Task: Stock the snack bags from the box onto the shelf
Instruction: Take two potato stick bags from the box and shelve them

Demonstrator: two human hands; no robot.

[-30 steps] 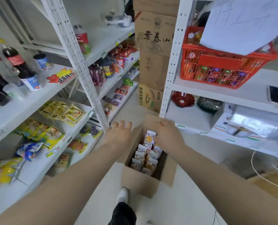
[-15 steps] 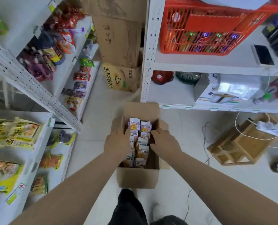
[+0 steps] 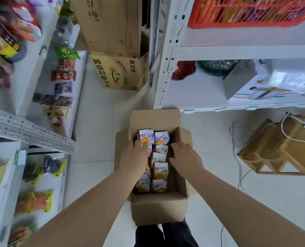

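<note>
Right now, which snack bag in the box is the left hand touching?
The far-left bag in the back row: the left hand's fingertips rest on its lower edge.

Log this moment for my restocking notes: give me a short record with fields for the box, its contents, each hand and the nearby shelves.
box: open cardboard box on the floor, flaps up
contents: snack bags packed upright in two rows
left hand: reaching into the box, fingers on the left row of bags; grasp not clear
right hand: open, over the box's right side, holding nothing
left shelf: white rack already stocked with assorted snack packs
right shelf: white rack with an orange basket above
progress: no bag lifted out yet
</note>
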